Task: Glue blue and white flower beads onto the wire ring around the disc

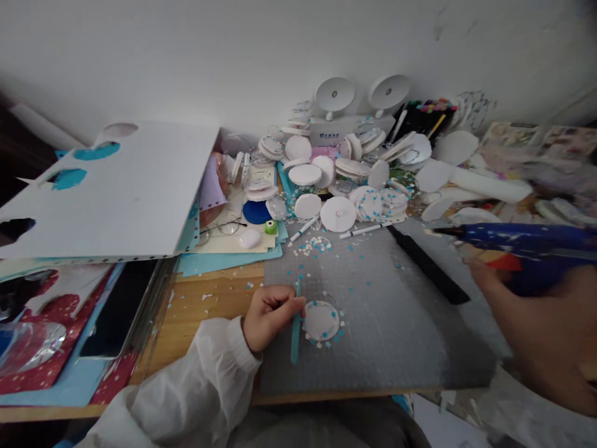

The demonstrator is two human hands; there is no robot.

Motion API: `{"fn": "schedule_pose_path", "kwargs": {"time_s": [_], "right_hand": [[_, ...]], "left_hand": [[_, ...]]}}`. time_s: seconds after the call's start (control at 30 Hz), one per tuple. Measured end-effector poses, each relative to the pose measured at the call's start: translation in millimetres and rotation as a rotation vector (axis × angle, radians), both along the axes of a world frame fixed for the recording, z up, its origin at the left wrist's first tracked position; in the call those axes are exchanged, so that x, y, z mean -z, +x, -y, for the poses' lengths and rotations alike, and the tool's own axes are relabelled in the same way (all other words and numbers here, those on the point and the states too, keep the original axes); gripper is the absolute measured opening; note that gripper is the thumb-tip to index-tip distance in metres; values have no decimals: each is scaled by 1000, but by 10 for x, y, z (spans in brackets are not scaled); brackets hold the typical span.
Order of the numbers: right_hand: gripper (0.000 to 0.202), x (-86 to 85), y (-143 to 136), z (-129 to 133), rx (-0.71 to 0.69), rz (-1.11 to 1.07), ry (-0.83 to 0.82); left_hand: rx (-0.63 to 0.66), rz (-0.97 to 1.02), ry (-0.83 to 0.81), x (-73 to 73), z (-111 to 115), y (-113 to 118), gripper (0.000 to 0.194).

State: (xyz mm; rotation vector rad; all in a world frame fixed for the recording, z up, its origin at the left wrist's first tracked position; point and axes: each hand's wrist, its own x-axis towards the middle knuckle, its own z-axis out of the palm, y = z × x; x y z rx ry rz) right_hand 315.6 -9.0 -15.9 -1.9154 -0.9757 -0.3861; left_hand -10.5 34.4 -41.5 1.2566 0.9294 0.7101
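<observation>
Here's the wooden desk (pixel 219 292), spanning the scene, and over its left side leans one big white board (pixel 140 186) with four cut-outs showing. Centre stage, one gray mat (pixel 396 361)!

In from the right comes the right hand (pixel 545 336), blurred, fingers clamped round the one blue glue gun (pixel 536 239), its nozzle pointing left above the mat. Across from it, the left hand (pixel 273 317) rests at the mat's left side, fingers pinched together on one slim teal stick (pixel 295 336).

One dark phone (pixel 121 311) lies at the left, and one black tool (pixel 429 264) slants across the mat. Up against the wall, a white box (pixel 336 127) carries blue lettering too small to read; its contents I cannot tell. Two round white dishes (pixel 334 94) stand up above it, side by side. Right of them, a black holder (pixel 413 127) is packed with markers (pixel 433 106), caps in pink, red, green and more, too tightly bunched to count.

In front of the box, a heap of white discs (pixel 305 174), overlapping beyond a sure count. And just beside the teal stick, flat on the mat, one white disc ringed with blue and white stars (pixel 321 320)! Two white pens (pixel 366 231) lie behind, then one little green punch (pixel 270 227), and loose stars (pixel 314 246) scattered on the mat.
</observation>
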Motion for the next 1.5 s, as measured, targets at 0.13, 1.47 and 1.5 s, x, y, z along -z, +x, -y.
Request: {"fn": "schedule_pose_path", "kwargs": {"time_s": [0.13,1.47,1.5], "right_hand": [[34,-5,-454,-269,-242,-93,-78],[27,337,-814,-247,-663,308,-60],[27,333,-817,-247,-659,310,-63]], "left_hand": [[6,-2,-8,16,-2,2,45],[214,-54,309,-106,15,-48,31],[213,-57,312,-108,16,-47,32]]}}
